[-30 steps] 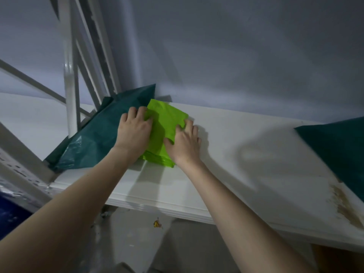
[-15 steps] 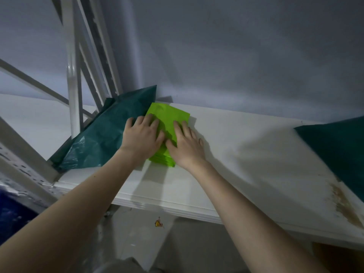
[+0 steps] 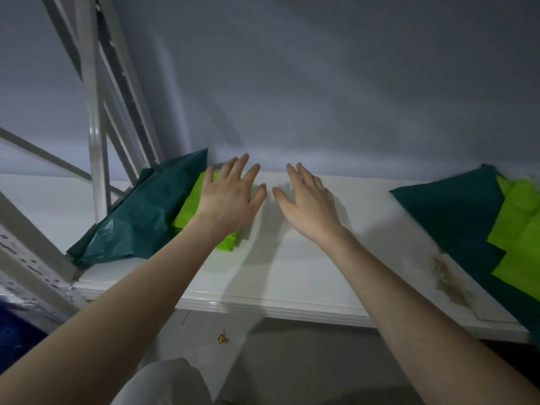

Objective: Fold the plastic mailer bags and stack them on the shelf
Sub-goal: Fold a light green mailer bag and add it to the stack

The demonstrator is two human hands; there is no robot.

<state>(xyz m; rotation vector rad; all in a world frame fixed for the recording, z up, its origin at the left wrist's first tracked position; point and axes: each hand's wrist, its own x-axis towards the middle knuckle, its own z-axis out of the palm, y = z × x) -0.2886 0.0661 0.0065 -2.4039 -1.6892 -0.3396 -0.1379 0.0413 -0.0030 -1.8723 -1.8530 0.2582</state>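
Note:
A folded bright green mailer bag point(image 3: 190, 205) lies on the white shelf point(image 3: 292, 276), resting partly on a dark green bag point(image 3: 140, 217) at the shelf's left end. My left hand point(image 3: 230, 197) hovers over the folded green bag with fingers spread and straight, hiding most of it. To its right, my right hand point(image 3: 306, 203) is raised above bare shelf, fingers straight, holding nothing. At the right edge lie unfolded bags: a dark green one point(image 3: 455, 211) with bright green ones point(image 3: 520, 229) on top.
A white metal rack upright point(image 3: 93, 118) with diagonal braces stands at the shelf's left end. The grey wall point(image 3: 321, 83) runs right behind the shelf. A brown stain point(image 3: 450, 279) marks the shelf at the right. Below is grey floor with a small scrap point(image 3: 223, 338).
Both hands have lifted off the folded green bag and spread open; the right hand has moved to the right, off the bag. The view has shifted, showing more bags at the right.

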